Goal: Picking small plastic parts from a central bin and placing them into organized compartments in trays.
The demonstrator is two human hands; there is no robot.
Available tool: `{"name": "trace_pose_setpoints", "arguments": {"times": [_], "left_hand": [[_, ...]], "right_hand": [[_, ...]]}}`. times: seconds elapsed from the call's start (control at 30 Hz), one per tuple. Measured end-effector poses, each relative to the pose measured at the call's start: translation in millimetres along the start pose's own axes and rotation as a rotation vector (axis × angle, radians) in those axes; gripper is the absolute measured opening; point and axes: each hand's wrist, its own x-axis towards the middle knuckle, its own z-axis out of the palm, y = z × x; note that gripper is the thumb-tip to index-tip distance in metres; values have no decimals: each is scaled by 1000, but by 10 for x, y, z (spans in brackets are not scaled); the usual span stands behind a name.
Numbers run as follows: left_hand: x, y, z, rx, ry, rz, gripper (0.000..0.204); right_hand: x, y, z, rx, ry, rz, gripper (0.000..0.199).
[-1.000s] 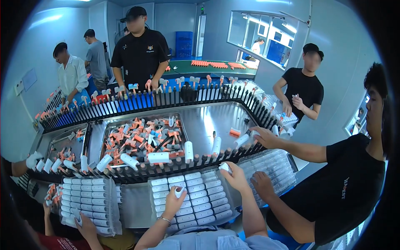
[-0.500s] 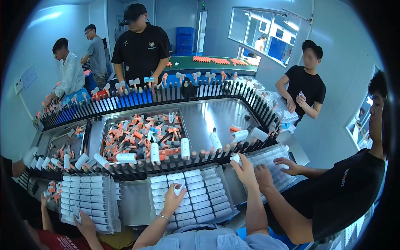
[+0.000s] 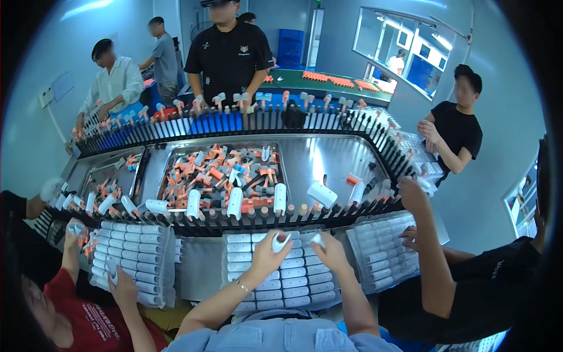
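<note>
The left hand (image 3: 271,246) is gripping one white cap (image 3: 280,243) and the right hand (image 3: 328,249) is pinching one more (image 3: 318,239) — both over the tray of white tubes (image 3: 258,281). Beyond the tray — the peg conveyor (image 3: 234,212), carrying roughly ten upright white tubes (image 3: 234,202).

Our two bare forearms rise from six o'clock toward twelve. Our left hand (image 3: 275,243) is curled closed, bracelet at its wrist; our right hand (image 3: 328,249) pinches closed, just beside it.
</note>
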Motion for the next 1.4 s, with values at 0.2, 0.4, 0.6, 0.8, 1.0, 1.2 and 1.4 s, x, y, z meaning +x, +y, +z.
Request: {"name": "trace_pose_setpoints", "arguments": {"times": [0.2,0.4,0.6,0.8,1.0,1.2,1.4], "left_hand": [[218,-25,-65,-3,6,-61,27],[259,-297,-68,-187,131,-232,36],[362,-735,-141,-310,217,-267,36],[275,-830,-465,-504,304,-343,36],[216,-647,-849,-708,632,-338,30],[31,-392,-1137,-691,610,-427,28],[239,11,-886,-820,161,-577,30]], "right_hand": [[-86,-165,63,-342,-239,-291,28],[925,-1064,-128,-112,360,-244,34],[1670,-1387,430,-279,-425,-268,46],[1659,-1651,834,-284,-337,-292,39],[1563,-2014,1056,-157,-259,-329,45],[836,-1741,705,132,-92,-531,32],[-42,-640,176,-122,-256,-352,26]]}}
